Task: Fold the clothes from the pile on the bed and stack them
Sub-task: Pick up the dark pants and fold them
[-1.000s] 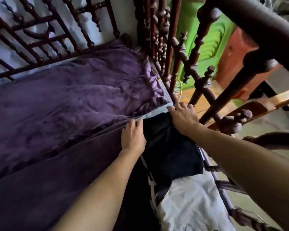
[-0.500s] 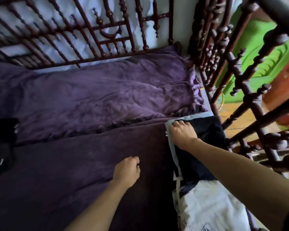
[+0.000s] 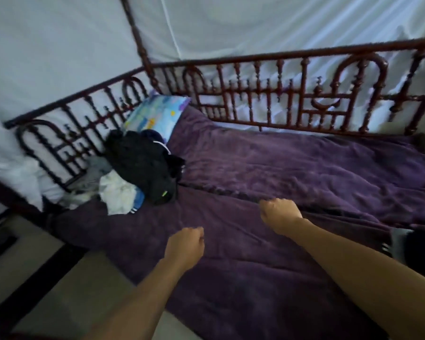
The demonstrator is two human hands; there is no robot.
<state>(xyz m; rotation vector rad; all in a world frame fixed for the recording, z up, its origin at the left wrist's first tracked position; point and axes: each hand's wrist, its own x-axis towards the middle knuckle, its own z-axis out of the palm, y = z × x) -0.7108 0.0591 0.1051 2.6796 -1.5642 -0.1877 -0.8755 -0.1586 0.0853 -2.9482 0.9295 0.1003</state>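
The unfolded pile [image 3: 138,173] sits heaped at the far left against the pillow [image 3: 157,114], leaving the purple blanket [image 3: 304,168] free for folding. The left hand [image 3: 185,244] and right hand [image 3: 279,214] hover above it, both curled into fists and empty, likely between garments. At the right edge lies what may be the folded stack [image 3: 420,249], kept well apart from the pile.
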